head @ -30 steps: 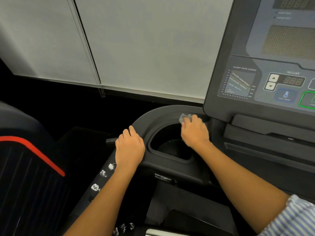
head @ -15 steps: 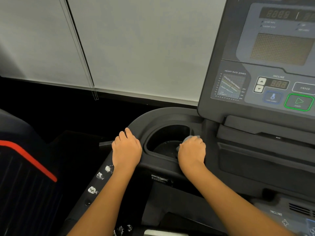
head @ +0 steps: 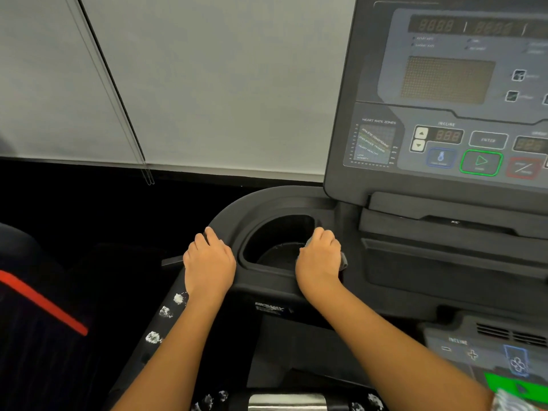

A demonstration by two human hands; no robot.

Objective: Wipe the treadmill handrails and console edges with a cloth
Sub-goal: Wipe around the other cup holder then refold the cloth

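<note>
A dark treadmill console [head: 444, 99] fills the upper right, with a black cup holder [head: 275, 241] set in its left wing. My right hand [head: 318, 259] is closed on a small grey cloth [head: 343, 261], pressing it onto the right rim of the cup holder. The cloth shows only at the edges of my fingers. My left hand [head: 209, 264] lies palm down on the left corner of the wing, where the left handrail [head: 160, 324] begins. White smudges dot that handrail.
A pale window blind [head: 192, 84] hangs behind the machine, its pull cord [head: 148, 176] dangling at the left. A neighbouring black machine with a red stripe [head: 41, 304] stands at the lower left. A lower control panel [head: 489, 357] with incline buttons sits at the lower right.
My right hand has slid the cloth from the far rim of the cup holder, near the console's base, to its right-hand rim. My left hand stayed put. The view shifted right.
</note>
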